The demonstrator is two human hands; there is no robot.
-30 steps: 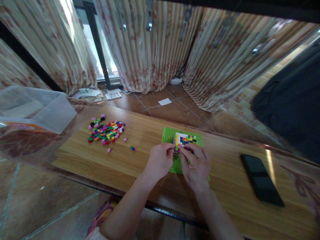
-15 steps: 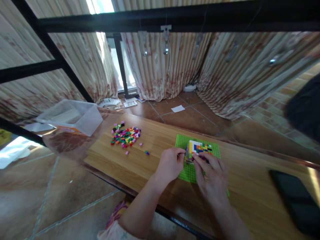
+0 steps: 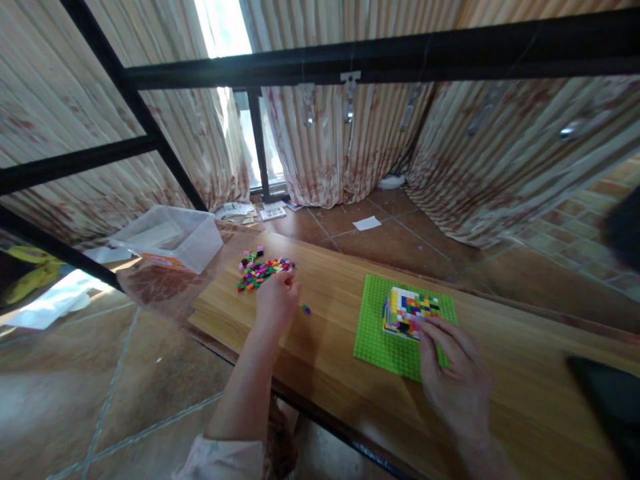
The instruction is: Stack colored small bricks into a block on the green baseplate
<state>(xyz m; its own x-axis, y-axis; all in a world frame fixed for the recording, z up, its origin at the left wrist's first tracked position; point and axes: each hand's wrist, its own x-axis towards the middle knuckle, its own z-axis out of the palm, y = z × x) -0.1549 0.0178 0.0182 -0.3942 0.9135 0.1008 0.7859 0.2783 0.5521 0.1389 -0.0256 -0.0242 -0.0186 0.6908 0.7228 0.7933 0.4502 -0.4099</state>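
Note:
Small toy bricks of many colours are stacked into a block [image 3: 400, 301] with a patchwork top, standing on a green studded baseplate [image 3: 373, 333]. My right hand [image 3: 457, 377] reaches in from the right, its thumb and fingertips pinched together at the block's near right corner. A spot of pink shows by those fingertips, too small to name. Off to the left, my left hand [image 3: 277, 300] is at the near right edge of a pile of loose bricks [image 3: 257, 272], covering part of it. Its fingers are curled closed, and what they hold, if anything, is hidden.
A blue-and-green brick piece [image 3: 306, 309] lies right of my left hand on the wooden table [image 3: 330, 360]. Beyond the pile stands a clear plastic bin [image 3: 200, 243]. A dark flat device [image 3: 605, 393] lies at the right. A black metal frame [image 3: 290, 70] crosses above the table.
My left hand has left the brick block and moved left to the loose pile. My right hand stays at the block, its fingertips now at the near right corner. The camera view has shifted slightly.

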